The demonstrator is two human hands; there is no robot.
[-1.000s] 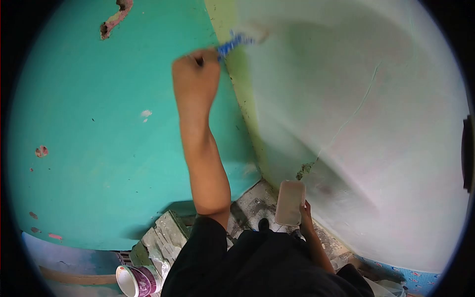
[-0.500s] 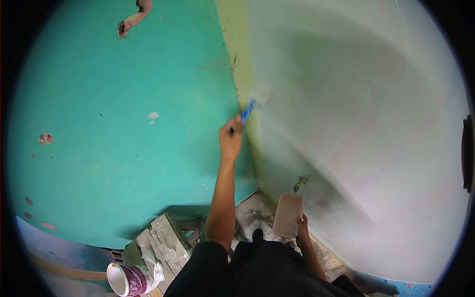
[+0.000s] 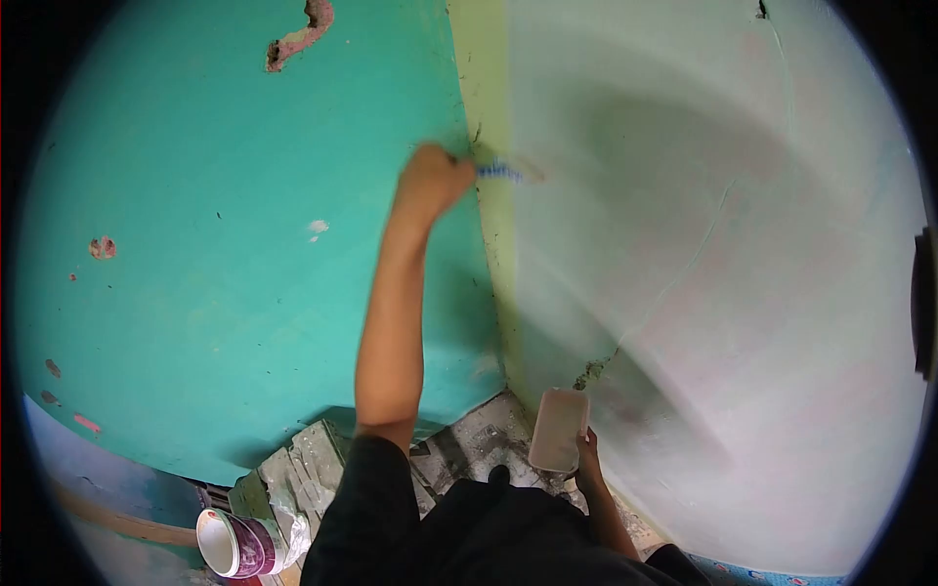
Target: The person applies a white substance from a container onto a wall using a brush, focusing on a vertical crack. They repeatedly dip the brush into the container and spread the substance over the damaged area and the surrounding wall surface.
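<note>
My left hand is raised at the corner and closed round the blue handle of a paintbrush. The brush points right, its head blurred by motion against the pale wall just beyond the yellow-green strip. Low on the right, my right hand grips the side of a shallow rectangular plastic container. It is held close to the wall's foot, below a chipped patch.
A teal wall with chipped spots fills the left. At lower left stand a paint-stained wooden bench and a white and purple bucket. A thin crack runs up the pale wall. Stained floor shows at the corner.
My left hand has moved up and left with the paintbrush, which has swung from slanting upward to nearly level. The container in my right hand has shifted only slightly in view.
</note>
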